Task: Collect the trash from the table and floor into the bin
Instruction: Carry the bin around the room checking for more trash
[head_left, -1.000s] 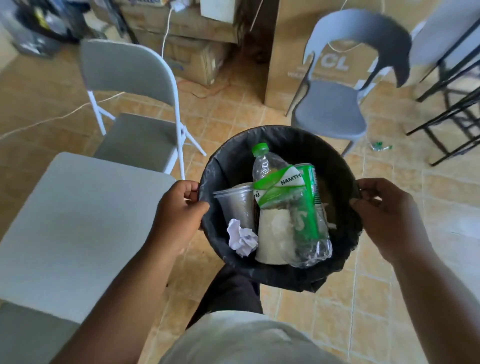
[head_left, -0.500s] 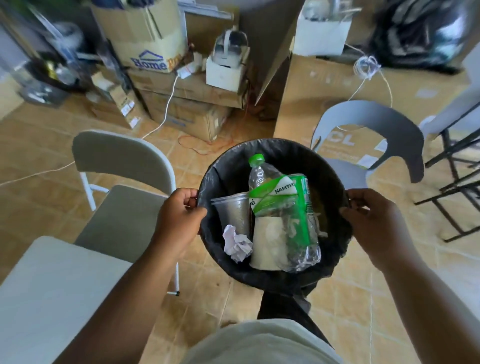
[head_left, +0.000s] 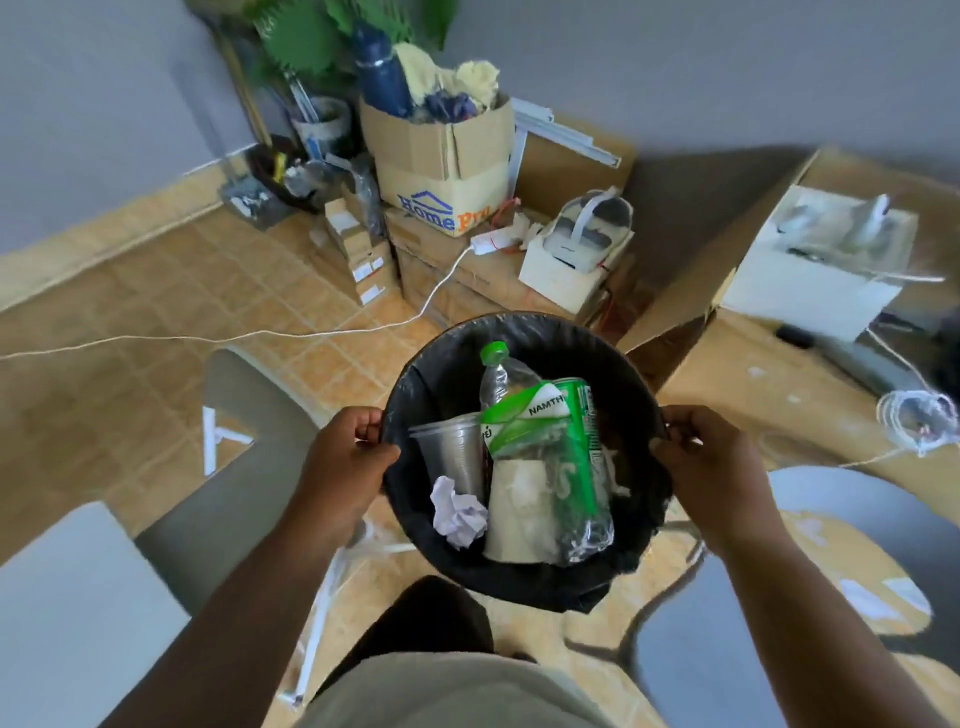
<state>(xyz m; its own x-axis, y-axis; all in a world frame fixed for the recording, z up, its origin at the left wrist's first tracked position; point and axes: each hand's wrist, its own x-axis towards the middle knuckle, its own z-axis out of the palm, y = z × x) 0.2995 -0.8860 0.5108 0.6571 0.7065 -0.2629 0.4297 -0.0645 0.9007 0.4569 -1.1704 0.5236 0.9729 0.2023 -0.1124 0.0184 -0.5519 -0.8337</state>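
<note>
I hold a round bin (head_left: 457, 358) lined with a black bag in front of me, above the floor. My left hand (head_left: 345, 457) grips its left rim and my right hand (head_left: 711, 462) grips its right rim. Inside lie a clear plastic bottle (head_left: 540, 447) with a green cap and green label, a clear plastic cup (head_left: 452, 457), a crumpled white paper ball (head_left: 457, 512) and a pale paper cup (head_left: 514, 514).
A grey folding chair (head_left: 228, 499) stands at left below the bin, and a white table corner (head_left: 67, 613) at lower left. Another grey chair (head_left: 841, 525) is at right. Stacked cardboard boxes (head_left: 441, 171) and a white cable (head_left: 208, 338) lie ahead on the tiled floor.
My view has tilted up and swung toward the boxes by the wall. The bin stays held in both hands with the same trash inside. Less of the table shows.
</note>
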